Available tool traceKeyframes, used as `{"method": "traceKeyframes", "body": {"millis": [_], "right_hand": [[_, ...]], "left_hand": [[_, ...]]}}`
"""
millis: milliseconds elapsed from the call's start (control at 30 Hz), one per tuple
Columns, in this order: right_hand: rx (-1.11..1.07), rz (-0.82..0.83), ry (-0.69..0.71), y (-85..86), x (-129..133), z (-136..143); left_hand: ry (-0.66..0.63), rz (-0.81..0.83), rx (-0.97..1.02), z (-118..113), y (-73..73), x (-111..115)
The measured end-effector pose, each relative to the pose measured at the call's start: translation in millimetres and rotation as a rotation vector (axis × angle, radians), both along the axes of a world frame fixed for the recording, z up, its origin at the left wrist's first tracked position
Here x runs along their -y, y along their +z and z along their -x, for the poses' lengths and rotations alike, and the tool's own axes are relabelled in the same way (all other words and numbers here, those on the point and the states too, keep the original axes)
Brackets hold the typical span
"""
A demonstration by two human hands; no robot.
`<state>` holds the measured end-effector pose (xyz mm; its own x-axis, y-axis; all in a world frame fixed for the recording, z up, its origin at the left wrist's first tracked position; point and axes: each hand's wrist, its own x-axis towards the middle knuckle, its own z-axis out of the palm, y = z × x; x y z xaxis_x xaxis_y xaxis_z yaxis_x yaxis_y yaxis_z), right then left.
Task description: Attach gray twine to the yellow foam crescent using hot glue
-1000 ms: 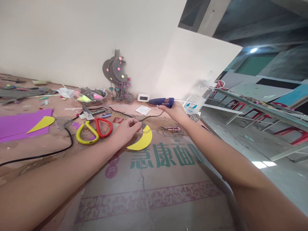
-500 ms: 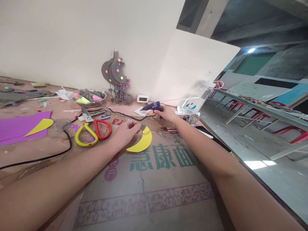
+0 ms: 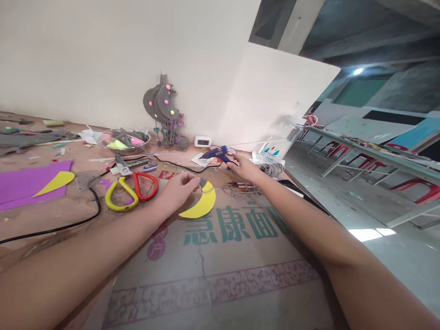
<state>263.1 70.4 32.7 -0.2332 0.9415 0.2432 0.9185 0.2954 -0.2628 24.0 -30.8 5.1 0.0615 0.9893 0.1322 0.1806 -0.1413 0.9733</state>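
My left hand (image 3: 182, 187) pinches the upper tip of a yellow crescent moon cutout (image 3: 203, 204), where grey yarn (image 3: 206, 185) is wrapped round it. The crescent is just above the printed sheet. At the back of the table lies a blue hot glue gun (image 3: 215, 153), its nozzle pointing left over a small white paper (image 3: 200, 160). Close to the glue gun's handle is my right hand (image 3: 245, 167), its fingers apart and not wrapped round it.
Scissors (image 3: 132, 191) with yellow and red handles lie left of my left hand. Purple sheets (image 3: 20, 185), a bowl of colourful bits (image 3: 129, 143), a small clock (image 3: 202, 141), a grey moon ornament (image 3: 167, 107), a plastic tub (image 3: 275, 146) and a yarn coil (image 3: 271, 169) stand around. A black cord (image 3: 68, 225) crosses the left.
My right hand has let go of the glue gun and drawn back slightly to the right. The glue gun rests at the back; my left hand still pinches the crescent.
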Motion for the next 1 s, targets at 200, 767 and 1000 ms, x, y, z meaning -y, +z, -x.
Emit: {"method": "traceKeyframes", "body": {"millis": [200, 767, 1000], "right_hand": [[-0.064, -0.061, 0.079, -2.2, 10, 10], [-0.697, 0.536, 0.398, -9.7, 92, 38], [-0.486, 0.128, 0.363, -6.6, 100, 42]], "left_hand": [[-0.007, -0.006, 0.007, 0, -0.3, -2], [0.009, -0.009, -0.003, 1, -0.7, -1], [0.033, -0.013, -0.1, 1, 2.8, 1]]}}
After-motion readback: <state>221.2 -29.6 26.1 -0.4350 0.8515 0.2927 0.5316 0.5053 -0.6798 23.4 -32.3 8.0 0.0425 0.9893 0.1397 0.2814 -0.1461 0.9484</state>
